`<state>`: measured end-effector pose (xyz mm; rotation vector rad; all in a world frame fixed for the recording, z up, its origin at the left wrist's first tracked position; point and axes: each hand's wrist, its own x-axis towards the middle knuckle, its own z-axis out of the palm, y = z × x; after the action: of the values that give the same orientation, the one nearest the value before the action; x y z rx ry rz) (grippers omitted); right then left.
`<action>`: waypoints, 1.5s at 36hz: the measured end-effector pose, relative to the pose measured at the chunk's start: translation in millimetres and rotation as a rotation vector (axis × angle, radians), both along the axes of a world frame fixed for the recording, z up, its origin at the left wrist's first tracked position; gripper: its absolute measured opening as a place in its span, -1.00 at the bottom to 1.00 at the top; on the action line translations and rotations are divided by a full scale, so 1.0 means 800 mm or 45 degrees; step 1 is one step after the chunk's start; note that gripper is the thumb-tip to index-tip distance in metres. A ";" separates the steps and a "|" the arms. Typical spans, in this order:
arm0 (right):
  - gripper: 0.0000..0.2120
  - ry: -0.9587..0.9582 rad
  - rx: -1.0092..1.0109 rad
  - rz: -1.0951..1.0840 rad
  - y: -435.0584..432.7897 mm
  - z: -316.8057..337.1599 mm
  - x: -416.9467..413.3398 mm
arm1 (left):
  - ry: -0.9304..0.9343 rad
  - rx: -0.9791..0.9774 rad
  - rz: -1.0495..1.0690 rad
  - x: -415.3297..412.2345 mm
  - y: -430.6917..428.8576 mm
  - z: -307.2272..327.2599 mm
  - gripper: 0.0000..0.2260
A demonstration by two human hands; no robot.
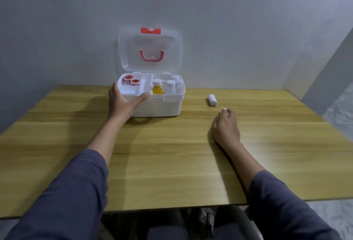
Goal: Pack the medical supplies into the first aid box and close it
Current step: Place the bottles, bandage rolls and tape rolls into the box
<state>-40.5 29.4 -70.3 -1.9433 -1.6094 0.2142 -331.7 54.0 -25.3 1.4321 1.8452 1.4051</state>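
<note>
A white first aid box (164, 106) stands at the back of the wooden table, its clear lid (150, 49) raised upright with a red handle. Inside lie two red tape rolls (131, 80) in a white tray, a yellow bottle (157, 88) and a white bottle (170, 86). My left hand (122, 100) grips the box's front left corner, thumb on the rim. A white bandage roll (212, 100) lies on the table to the right of the box. My right hand (226, 125) rests just in front of that roll, fingers closed on a small white object (223, 108).
The wooden table (172, 154) runs up against a grey wall behind the box. Its right edge drops off to a pale floor (338, 117). Below the near edge I see my lap and a chair.
</note>
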 end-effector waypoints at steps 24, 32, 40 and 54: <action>-0.67 0.044 0.015 0.218 0.128 0.010 -0.017 | -0.035 0.135 0.044 0.002 0.005 -0.010 -0.12; -0.63 0.091 0.042 0.370 0.107 0.005 -0.036 | -0.064 0.127 0.040 0.001 0.006 -0.010 -0.10; -0.67 0.347 0.337 0.333 0.085 0.069 -0.049 | -0.081 0.092 0.021 0.000 0.005 -0.007 -0.09; -0.62 -0.193 0.163 1.066 0.085 0.183 -0.194 | -0.026 0.001 0.010 -0.010 0.011 0.002 -0.06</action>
<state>-195.9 97.6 76.0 -1.1126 -2.3940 0.2838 -339.8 62.4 -23.8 1.4074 1.8396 1.4191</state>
